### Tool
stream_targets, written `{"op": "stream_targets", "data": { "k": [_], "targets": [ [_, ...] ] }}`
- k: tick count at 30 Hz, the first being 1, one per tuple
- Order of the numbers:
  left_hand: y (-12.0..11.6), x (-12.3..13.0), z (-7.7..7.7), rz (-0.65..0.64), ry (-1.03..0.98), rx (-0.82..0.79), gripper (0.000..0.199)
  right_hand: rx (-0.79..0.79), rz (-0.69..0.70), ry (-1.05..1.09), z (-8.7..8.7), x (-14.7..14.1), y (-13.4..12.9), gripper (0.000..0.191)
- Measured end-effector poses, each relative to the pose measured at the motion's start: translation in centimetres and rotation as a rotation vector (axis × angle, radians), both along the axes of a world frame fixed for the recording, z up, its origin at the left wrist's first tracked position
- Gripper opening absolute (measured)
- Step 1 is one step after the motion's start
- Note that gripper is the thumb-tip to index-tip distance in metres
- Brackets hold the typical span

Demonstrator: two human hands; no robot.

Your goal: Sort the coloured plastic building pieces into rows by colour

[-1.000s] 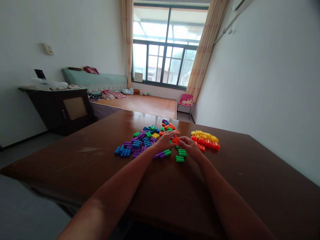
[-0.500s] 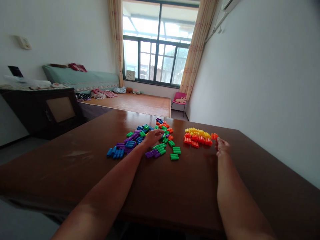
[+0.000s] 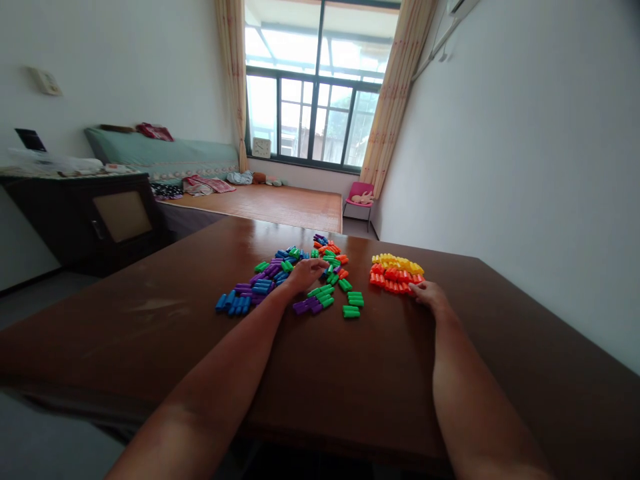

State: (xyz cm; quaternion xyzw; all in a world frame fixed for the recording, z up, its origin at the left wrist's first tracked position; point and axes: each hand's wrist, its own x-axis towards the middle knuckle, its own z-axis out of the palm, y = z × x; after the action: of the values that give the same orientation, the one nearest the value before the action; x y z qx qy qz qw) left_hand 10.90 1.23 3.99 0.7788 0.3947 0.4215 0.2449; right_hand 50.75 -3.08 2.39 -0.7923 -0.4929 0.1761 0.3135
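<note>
Touching the near right end of a row of bright red-orange, ribbed, plastic-looking blocks, the person's right hand has its thumb and fingers drawn close together. Whether a block is pinched between the fingertips or only touched cannot be told. Just behind lies a band of yellow ridged blocks, forming one compact group with the red-orange ones on the right part of a broad, glossy, dark-brown wooden table.

The person's left hand is over the loose mixed pile nearer the middle, palm side down, fingers gently curved and partly spread, pointing right. Its underside is hidden, so it is unclear whether it has hold of anything. Glossy blue ridged blocks lie at the pile's left edge; dark purple ridged blocks lie in front of this hand, with bright green ridged blocks beyond them to the right. Some orange ridged blocks sit behind its fingertips.

Past the table are a low bed with a brownish woven-looking mat, a pink chair with thin metal legs and a large dark-framed window.
</note>
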Motion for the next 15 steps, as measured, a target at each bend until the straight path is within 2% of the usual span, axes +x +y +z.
{"op": "stream_targets", "data": {
  "k": [3, 6, 9, 11, 15],
  "targets": [
    [0.0, -0.3, 0.2, 0.016, 0.03, 0.021, 0.024, -0.029, 0.037, -0.165, -0.1, 0.0, 0.2, 0.027],
    [0.3, -1.2, 0.6, 0.138, 0.054, 0.048, 0.025, -0.018, -0.024, -0.304, -0.3, -0.1, 0.4, 0.03],
    [0.7, -2.4, 0.9, 0.329, 0.098, 0.06, 0.028, 0.107, -0.053, -0.368, -0.6, -0.7, 0.8, 0.033],
    [1.0, -3.0, 0.8, 0.411, 0.165, 0.068, 0.03, 0.206, -0.04, -0.373, -0.6, -1.4, 1.1, 0.035],
    [1.8, -2.3, 0.1, 0.405, 0.383, 0.079, 0.035, 0.3, 0.011, -0.407, -0.4, -3.5, 1.2, 0.036]
  ]
}}
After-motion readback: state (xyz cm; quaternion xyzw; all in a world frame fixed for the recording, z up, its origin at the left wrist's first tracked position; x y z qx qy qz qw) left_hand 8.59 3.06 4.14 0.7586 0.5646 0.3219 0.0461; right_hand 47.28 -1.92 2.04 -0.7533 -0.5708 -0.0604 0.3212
